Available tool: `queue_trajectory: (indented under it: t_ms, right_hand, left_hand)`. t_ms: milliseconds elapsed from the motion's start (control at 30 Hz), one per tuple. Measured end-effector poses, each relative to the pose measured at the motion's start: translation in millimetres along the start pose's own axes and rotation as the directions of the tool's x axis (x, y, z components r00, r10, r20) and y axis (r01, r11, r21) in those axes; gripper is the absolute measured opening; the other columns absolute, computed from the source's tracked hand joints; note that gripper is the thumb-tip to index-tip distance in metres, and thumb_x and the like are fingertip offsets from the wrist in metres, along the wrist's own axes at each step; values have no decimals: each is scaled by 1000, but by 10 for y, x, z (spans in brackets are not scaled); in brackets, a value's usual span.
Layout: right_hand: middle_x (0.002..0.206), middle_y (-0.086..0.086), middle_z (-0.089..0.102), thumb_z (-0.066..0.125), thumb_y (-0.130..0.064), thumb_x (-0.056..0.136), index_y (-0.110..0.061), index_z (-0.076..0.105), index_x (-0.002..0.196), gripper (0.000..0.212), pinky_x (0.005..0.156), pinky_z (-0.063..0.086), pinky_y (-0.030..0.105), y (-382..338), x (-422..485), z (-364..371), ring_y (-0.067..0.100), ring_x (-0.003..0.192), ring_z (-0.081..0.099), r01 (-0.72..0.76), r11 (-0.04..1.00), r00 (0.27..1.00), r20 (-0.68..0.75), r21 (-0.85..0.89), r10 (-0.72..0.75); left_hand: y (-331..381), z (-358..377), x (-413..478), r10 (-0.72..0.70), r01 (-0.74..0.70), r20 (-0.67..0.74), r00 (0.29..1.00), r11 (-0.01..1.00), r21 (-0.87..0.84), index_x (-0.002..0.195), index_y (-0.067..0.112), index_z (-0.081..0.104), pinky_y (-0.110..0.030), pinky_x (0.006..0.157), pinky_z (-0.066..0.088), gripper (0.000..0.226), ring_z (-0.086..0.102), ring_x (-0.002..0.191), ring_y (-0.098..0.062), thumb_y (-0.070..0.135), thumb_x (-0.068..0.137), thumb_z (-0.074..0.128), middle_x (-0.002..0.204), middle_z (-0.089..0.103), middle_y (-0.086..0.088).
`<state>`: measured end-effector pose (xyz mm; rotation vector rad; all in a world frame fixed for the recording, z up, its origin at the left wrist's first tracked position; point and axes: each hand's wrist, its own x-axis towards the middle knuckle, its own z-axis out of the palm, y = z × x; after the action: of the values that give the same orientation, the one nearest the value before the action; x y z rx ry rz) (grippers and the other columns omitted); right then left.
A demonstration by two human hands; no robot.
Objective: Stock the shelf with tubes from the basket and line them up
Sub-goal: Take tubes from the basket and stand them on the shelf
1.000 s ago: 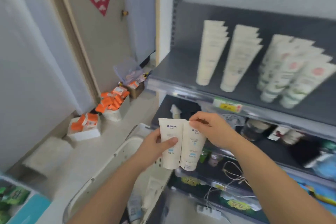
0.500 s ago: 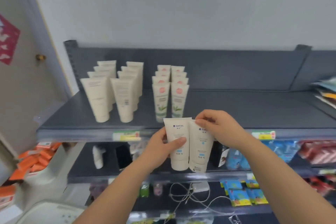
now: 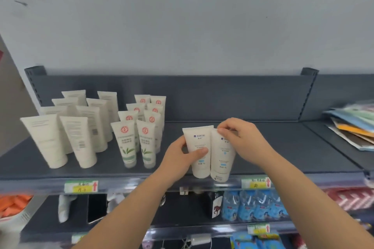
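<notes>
Two white tubes with blue print stand cap-down side by side just above the front edge of the dark grey shelf (image 3: pixel 283 147). My left hand (image 3: pixel 180 157) grips the left tube (image 3: pixel 199 143) around its middle, thumb across the front. My right hand (image 3: pixel 240 137) pinches the top corner of the right tube (image 3: pixel 221 159). The basket is out of view.
Two rows of plain white tubes (image 3: pixel 79 141) and two rows of white tubes with red logos and green leaves (image 3: pixel 145 143) stand on the shelf's left half. Flat packets (image 3: pixel 352 127) lie stacked on the neighbouring shelf at right. Lower shelves hold blue packs (image 3: pixel 253 206) and price tags.
My view has swung up from the basket and floor to the shelf. Both hands have carried the two tubes up from below the shelf's front edge to just over it.
</notes>
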<state>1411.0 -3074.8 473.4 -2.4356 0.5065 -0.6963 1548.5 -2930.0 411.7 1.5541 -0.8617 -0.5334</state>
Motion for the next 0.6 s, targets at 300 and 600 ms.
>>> queue_trajectory:
  t_ms: [300,600]
  right_hand:
    - [99,-11,55,46,-33,101,-25,66,100,21,76,47,31,339,483,359,12,91,57,62,956,998,1,-286,-64]
    - [117,-16,40,56,-47,91,-35,49,122,35,79,52,34,523,642,468,10,92,57,-53,950,971,205,-309,121]
  left_hand:
    - [-314,-29,613,-50,60,-141,989,996,64,113,24,63,-31,81,56,38,65,98,-8,24,79,79,108,70,10]
    - [-703,-10,954,21,12,-215,976,988,154,102,31,59,-36,84,56,32,63,95,-7,36,77,78,110,61,4]
